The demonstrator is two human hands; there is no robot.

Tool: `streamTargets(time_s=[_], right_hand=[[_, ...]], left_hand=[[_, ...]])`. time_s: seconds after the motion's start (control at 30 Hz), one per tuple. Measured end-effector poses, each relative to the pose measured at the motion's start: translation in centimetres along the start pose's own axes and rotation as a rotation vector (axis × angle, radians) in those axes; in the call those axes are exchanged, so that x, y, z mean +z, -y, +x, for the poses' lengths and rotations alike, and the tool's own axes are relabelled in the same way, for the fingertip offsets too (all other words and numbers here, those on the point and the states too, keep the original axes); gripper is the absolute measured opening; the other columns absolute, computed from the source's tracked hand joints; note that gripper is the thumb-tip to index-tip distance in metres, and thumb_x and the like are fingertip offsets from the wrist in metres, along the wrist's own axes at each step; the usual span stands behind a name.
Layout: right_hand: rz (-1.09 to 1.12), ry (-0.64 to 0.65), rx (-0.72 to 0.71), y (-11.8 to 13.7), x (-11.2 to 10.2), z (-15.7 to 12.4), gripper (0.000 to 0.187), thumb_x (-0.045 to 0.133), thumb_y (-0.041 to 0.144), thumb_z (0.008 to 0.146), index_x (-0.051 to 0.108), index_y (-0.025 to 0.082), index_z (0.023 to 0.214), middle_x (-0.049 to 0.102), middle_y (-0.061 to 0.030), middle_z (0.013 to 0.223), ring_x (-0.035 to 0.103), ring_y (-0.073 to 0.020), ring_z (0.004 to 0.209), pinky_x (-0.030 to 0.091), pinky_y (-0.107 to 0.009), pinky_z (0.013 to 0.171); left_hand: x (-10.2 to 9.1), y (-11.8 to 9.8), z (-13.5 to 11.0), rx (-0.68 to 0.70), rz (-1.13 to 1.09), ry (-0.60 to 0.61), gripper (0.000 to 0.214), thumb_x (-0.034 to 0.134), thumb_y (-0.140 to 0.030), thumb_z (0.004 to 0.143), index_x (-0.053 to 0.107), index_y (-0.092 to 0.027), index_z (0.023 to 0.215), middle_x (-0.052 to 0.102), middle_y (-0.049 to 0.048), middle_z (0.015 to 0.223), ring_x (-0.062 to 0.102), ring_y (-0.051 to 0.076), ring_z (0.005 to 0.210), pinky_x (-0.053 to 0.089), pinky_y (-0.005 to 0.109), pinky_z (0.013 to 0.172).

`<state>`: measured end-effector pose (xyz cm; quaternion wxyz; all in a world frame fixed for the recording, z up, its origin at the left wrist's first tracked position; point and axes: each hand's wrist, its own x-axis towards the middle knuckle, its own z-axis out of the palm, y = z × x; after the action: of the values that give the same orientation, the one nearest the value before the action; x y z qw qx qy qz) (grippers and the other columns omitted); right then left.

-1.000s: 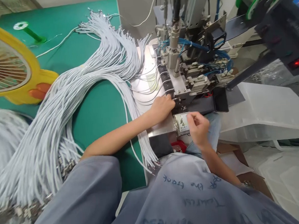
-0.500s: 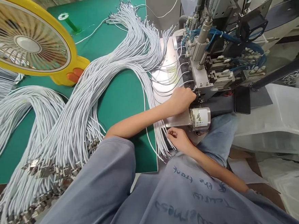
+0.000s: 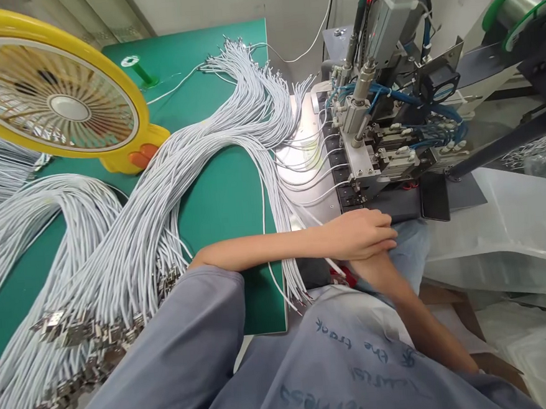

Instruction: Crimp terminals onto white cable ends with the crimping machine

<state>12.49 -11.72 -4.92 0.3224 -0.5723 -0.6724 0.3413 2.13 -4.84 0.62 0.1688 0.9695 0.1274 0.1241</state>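
Note:
My left hand [image 3: 361, 231] reaches across from the left, in front of the machine's near end. Its fingers are bent and pressed together; whatever they may hold is hidden. Directly below it, overlapping, is my right hand [image 3: 368, 263], whose fingers are covered by the left. A white cable [image 3: 334, 267] runs under my left wrist and its lower end shows beside the right hand. Other cables [image 3: 289, 253] hang in a bundle over the table edge, with stripped ends at the bottom. Several single cables lead into the black slotted holder [image 3: 344, 184] of the machine [image 3: 360, 148].
A yellow fan [image 3: 144, 129] stands on the green table [image 3: 221, 202], beside large bundles of white cables [image 3: 129, 221] with metal connectors. A green spool [image 3: 142, 70] is behind. At the right are a dark phone-like slab [image 3: 434, 197] and a white bin [image 3: 512, 213].
My left hand has left the slotted holder and come nearer me, to the right. My right hand has moved from the hanging cable ends to beneath it. The view has shifted slightly.

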Motion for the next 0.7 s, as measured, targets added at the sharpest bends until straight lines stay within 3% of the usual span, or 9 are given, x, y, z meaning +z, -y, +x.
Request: streamTargets(time_s=[0.1, 0.23, 0.33, 0.5, 0.7], right_hand=[[-0.034, -0.106, 0.02, -0.8, -3.0, 1.5, 0.018, 0.048, 0.016, 0.071, 0.064, 0.019, 0.078, 0.067, -0.0067, 0.077, 0.061, -0.0232, 0.076, 0.049, -0.036, 0.069], [0.161, -0.303, 0.072, -1.5, -5.3, 4.1, 0.008, 0.057, 0.024, 0.07, 0.062, 0.018, 0.071, 0.063, -0.0041, 0.07, 0.058, -0.017, 0.063, 0.049, -0.031, 0.061], [0.399, -0.444, 0.116, -1.3, -5.3, 5.7, 0.014, 0.065, 0.03, 0.066, 0.061, 0.019, 0.074, 0.061, -0.002, 0.065, 0.057, -0.0152, 0.057, 0.05, -0.031, 0.058], [0.735, -0.373, 0.133, -0.4, -4.3, 7.1, 0.03, 0.068, 0.046, 0.065, 0.058, 0.02, 0.079, 0.06, -0.0011, 0.067, 0.056, -0.0135, 0.059, 0.05, -0.03, 0.059], [0.594, -0.467, -0.003, -0.3, -3.8, 7.4, 0.024, 0.067, 0.042, 0.07, 0.058, 0.02, 0.067, 0.055, -0.0001, 0.068, 0.048, -0.0103, 0.056, 0.043, -0.026, 0.055]], left_hand=[[-0.3, 0.6, 0.0, -0.107, -0.02, -0.114, 0.038, 0.029, -0.027, 0.096, 0.054, -0.007, 0.114, 0.058, 0.0153, 0.108, 0.051, 0.02, 0.099, 0.04, 0.031, 0.089], [-0.3, 2.5, 0.0, -0.299, 0.014, -0.086, 0.034, 0.033, -0.018, 0.092, 0.048, -0.005, 0.12, 0.058, 0.0145, 0.102, 0.055, 0.019, 0.089, 0.045, 0.029, 0.076], [-0.6, 4.1, 0.0, -0.327, 0.004, -0.114, 0.03, 0.036, -0.015, 0.09, 0.055, -0.01, 0.112, 0.058, 0.0091, 0.092, 0.056, 0.015, 0.077, 0.044, 0.025, 0.066], [-1.3, 5.5, -0.1, -0.302, -0.103, -0.412, 0.024, 0.04, -0.016, 0.089, 0.063, -0.014, 0.091, 0.055, 0.0032, 0.076, 0.053, 0.011, 0.067, 0.041, 0.02, 0.061], [-1.7, 5.4, -0.1, -0.235, -0.184, -0.421, 0.021, 0.045, -0.016, 0.087, 0.066, -0.015, 0.089, 0.056, 0.0028, 0.076, 0.052, 0.01, 0.066, 0.041, 0.02, 0.061]])
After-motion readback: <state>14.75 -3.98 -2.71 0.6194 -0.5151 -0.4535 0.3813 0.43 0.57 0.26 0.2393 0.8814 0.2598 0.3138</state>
